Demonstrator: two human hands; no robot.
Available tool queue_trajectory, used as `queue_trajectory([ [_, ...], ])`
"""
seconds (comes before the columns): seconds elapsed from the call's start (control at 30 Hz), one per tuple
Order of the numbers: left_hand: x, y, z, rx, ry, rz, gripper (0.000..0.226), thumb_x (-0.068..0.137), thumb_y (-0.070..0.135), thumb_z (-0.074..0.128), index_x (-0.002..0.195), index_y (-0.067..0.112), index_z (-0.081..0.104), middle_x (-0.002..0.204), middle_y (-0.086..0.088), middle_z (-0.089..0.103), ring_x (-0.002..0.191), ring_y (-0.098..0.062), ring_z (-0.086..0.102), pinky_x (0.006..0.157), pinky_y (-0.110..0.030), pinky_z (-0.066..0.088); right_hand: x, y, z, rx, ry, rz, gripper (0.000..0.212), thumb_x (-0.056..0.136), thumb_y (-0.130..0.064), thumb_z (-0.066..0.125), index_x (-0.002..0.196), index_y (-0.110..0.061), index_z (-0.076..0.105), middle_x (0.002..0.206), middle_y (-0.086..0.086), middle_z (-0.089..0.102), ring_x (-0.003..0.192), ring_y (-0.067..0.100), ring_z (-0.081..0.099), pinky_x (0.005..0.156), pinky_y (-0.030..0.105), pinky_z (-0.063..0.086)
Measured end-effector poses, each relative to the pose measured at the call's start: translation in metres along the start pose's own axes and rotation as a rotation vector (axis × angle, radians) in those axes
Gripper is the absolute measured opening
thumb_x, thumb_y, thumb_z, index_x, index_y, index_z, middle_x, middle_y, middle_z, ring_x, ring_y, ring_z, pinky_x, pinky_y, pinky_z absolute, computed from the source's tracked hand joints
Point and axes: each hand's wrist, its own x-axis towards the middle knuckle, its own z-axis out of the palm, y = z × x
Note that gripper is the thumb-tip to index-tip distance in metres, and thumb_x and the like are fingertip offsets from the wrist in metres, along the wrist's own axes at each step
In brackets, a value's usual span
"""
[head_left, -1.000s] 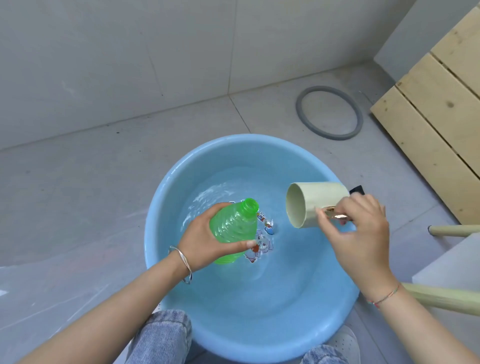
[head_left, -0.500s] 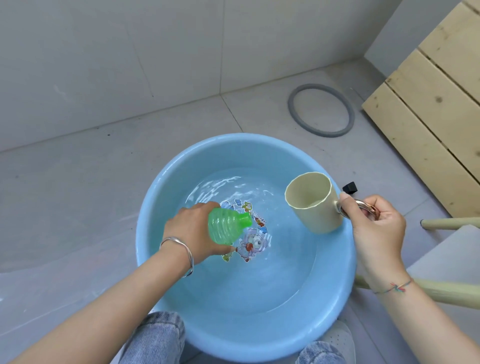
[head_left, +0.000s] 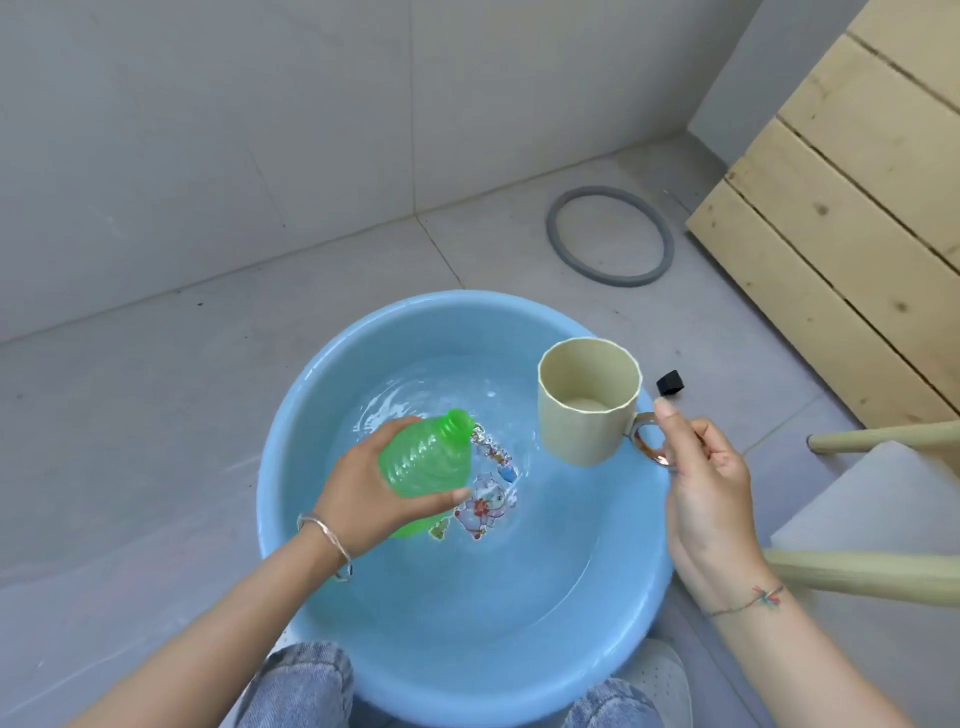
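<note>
Grey floor tiles (head_left: 156, 415) are running up to a pale wall, and a blue basin (head_left: 457, 299) of water is sitting on them between the person's knees.

I am watching the left grip (head_left: 363, 493) wrapping fingers and thumb round the belly of the green bottle (head_left: 426, 457). It is holding the bottle at a slant over the middle of the basin, threaded neck pointing up toward the far right rim. The right grip (head_left: 711, 499) is pinching the metal handle (head_left: 647, 441) of the cream cup (head_left: 587, 415), thumb laid on top, and carrying the cup just inside the basin's right rim.

A second ago the cup was lying on its side with its mouth turned at the bottle's neck. Now it is standing upright and drawing clear of the bottle. The bottle, which was dipping low toward the water half a second ago, is coming back up. I am reading this as one pour ending and the two vessels parting. Whether any water is remaining in the cup I cannot tell.

The water is rippling toward the basin's far side, over a cartoon print (head_left: 485, 506) on its bottom. A small black block (head_left: 670, 383) is lying just beyond the right rim, a grey ring (head_left: 608, 234) well beyond the far rim, and wooden planks (head_left: 857, 234) further right.
</note>
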Motion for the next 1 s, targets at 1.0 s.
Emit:
queue_trajectory([
  [1.0, -0.137, 0.301, -0.048, -0.391, -0.005, 0.406, 0.067, 0.04, 0.058, 0.08, 0.098, 0.028, 0.068, 0.088, 0.014, 0.074, 0.077, 0.001, 0.068, 0.071, -0.018, 0.048, -0.121, -0.229, -0.169, 0.358, 0.17, -0.233, 0.038, 0.092, -0.021, 0.056, 0.061, -0.019, 0.034, 0.055, -0.007, 0.027, 0.058, 0.01, 0.028, 0.069, 0.028, 0.024],
])
